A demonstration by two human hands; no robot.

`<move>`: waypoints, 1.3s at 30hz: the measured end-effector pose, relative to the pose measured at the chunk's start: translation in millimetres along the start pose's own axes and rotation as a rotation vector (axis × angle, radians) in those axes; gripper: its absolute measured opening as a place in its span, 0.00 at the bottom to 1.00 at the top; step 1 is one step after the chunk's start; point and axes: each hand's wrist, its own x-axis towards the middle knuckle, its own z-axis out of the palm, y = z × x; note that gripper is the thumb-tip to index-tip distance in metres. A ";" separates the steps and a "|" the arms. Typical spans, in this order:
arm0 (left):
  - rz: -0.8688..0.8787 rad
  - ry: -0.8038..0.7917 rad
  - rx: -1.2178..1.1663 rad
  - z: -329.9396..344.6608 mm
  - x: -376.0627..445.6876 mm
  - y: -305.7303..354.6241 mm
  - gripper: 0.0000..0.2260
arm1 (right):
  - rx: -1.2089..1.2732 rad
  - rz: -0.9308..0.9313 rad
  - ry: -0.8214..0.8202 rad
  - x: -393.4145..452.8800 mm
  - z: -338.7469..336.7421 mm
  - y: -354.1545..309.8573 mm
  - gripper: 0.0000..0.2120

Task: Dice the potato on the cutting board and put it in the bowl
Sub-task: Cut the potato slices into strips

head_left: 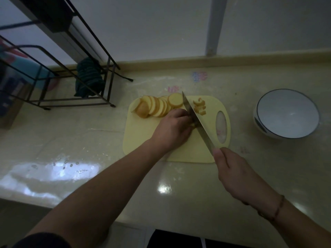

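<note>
A pale yellow cutting board lies on the counter. A fan of round potato slices rests on its far left part. A few cut potato strips lie right of the knife. My left hand has its fingers curled down on a potato piece that is mostly hidden beside the blade. My right hand grips the knife's handle at the board's near right corner. The blade runs diagonally across the board. A white bowl with a dark rim stands empty to the right.
A black wire rack with a dark green cloth stands at the back left. A wall and a white upright post are behind the board. The counter's front edge runs near the bottom.
</note>
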 end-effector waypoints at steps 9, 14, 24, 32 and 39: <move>0.018 0.035 0.014 -1.5 -6.1 4.1 0.13 | 0.049 0.000 0.006 -0.4 -7.7 5.3 0.25; -0.026 0.071 0.009 1.8 -7.9 3.6 0.06 | 0.050 -0.003 0.001 -5.9 -8.3 6.6 0.23; -0.017 0.045 0.039 0.9 -6.4 2.3 0.08 | 0.041 -0.022 0.013 -11.4 -5.2 9.1 0.24; -0.020 0.016 0.039 1.0 -5.0 -4.3 0.11 | 0.022 -0.033 0.044 -19.5 1.7 9.5 0.21; -0.006 0.003 0.021 -0.1 -3.4 -7.7 0.10 | -0.005 -0.061 0.071 -21.0 2.7 9.6 0.25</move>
